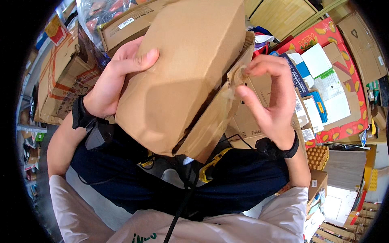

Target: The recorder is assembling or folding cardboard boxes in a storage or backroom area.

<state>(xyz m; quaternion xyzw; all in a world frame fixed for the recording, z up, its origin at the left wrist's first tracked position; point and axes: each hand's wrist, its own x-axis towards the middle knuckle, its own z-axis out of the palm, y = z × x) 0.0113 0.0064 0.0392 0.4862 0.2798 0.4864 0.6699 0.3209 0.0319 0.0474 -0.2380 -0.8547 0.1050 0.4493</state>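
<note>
A brown cardboard box [182, 76] is held tilted above my lap. My left hand [127, 66] grips its left side, the thumb lying on the broad face. Along the right edge a cardboard flap [209, 130] stands partly away from the box, with a dark gap between them. Clear packing tape [232, 91] runs over the flap and looks crumpled and torn near its upper end. There my right hand [270, 94] has its fingertips and thumb around the crumpled tape. The inside of the box is hidden.
At left stands a large carton [63, 82] with orange tape. Another carton [130, 25] lies behind the held box. To the right, a red mango-print carton [355, 76] bears flattened white packaging [329, 82]. Egg trays [317, 156] sit lower right. A black cable [179, 209] hangs before me.
</note>
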